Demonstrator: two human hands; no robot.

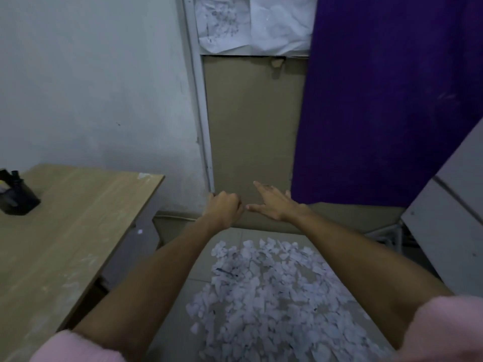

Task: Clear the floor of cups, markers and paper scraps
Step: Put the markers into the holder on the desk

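Head view, looking down past two outstretched bare arms with pink sleeves (78,346) at the bottom edge. Biggest in sight is a pale wall (91,87) on the left, with a purple curtain (386,100) hanging on the right and a brown panel (253,126) between them. White crumpled paper sheets (253,22) are fixed above that panel. A wooden table (73,231) stands at the left, and a grey cabinet (449,218) leans in from the right. On the tiled floor (198,275), between the arms, lies a broad heap of paper scraps (269,296), some with dark ink marks. A black holder (17,197) with pens sits on the far left of the table. The right hand (274,202) is spread with straight fingers, holding nothing, near the panel. The left hand (224,205) is curled into a fist; whether anything is inside it cannot be told.
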